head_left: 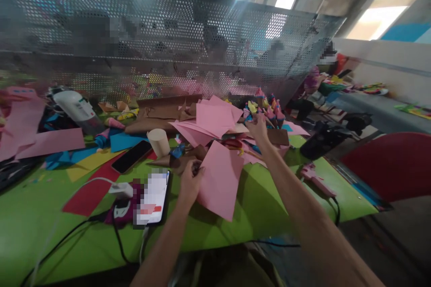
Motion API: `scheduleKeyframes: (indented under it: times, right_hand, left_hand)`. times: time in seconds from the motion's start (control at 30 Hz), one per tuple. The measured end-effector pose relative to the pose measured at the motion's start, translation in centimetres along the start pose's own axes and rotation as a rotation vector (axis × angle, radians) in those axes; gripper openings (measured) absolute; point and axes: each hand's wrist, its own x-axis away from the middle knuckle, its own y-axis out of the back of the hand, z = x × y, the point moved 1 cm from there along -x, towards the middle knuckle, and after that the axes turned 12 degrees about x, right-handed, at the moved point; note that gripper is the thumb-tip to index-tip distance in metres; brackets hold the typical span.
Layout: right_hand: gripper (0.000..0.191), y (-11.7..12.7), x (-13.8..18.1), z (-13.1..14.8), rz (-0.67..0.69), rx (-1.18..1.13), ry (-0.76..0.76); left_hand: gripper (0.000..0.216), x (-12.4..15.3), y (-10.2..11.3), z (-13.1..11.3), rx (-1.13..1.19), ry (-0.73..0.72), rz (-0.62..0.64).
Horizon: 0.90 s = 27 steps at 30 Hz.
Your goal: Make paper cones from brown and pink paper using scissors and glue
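My left hand [190,180] is closed on the left edge of a pink paper sheet [220,179] that lies tilted over the green table [67,242]. My right hand [257,126] reaches far forward to a cluster of small colourful paper cones [266,108], its fingers curled there; whether it holds one is hidden. Under that arm lie red-handled scissors [232,144] and a stack of pink sheets [212,121]. Brown paper pieces [161,112] lie behind.
Two phones, one dark [132,156] and one lit [153,197], a paper roll [158,141], a charger with cables [119,189] and a pink glue gun [314,177] lie around. A perforated metal screen [168,45] backs the table. A red chair [390,161] stands right; a person [311,85] sits beyond.
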Motion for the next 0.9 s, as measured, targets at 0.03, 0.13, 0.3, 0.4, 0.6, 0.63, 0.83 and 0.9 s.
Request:
scheduleKeyframes:
  times: [0.03,0.13,0.3,0.4,0.6,0.63,0.83,0.9]
  right_hand:
    - [0.053,0.7,1.2,0.0,0.015,0.006,0.006]
    - [0.051,3.1,6.5,0.5,0.165,0.011,0.131]
    - [0.058,6.4,17.1,3.3,0.461,0.211,0.565]
    - [0.070,7.1,20.8,3.7,0.503,0.341,0.632]
    - [0.058,7.6,23.4,1.0,0.305,0.325,0.570]
    - [0.057,7.9,23.7,0.5,0.283,0.309,0.561]
    - [0.046,10.0,25.4,-1.6,0.336,0.252,0.485]
    - [0.046,10.4,25.9,-1.9,0.376,0.245,0.469]
  left_hand:
    - [0.022,0.0,-0.1,0.0,0.027,-0.003,-0.002]
    - [0.039,-0.1,-0.5,0.1,0.112,-0.005,-0.014]
    - [0.025,0.9,-1.5,0.2,0.166,0.083,0.015]
    - [0.024,2.2,-2.4,-0.3,0.230,0.145,0.034]
    - [0.039,6.3,-3.0,-2.0,0.314,0.294,0.228]
    - [0.040,7.2,-2.8,-2.3,0.272,0.289,0.282]
    - [0.037,11.7,-1.2,-3.8,-0.484,-0.048,0.655]
    - [0.043,12.4,-1.5,-3.9,-0.711,-0.253,0.650]
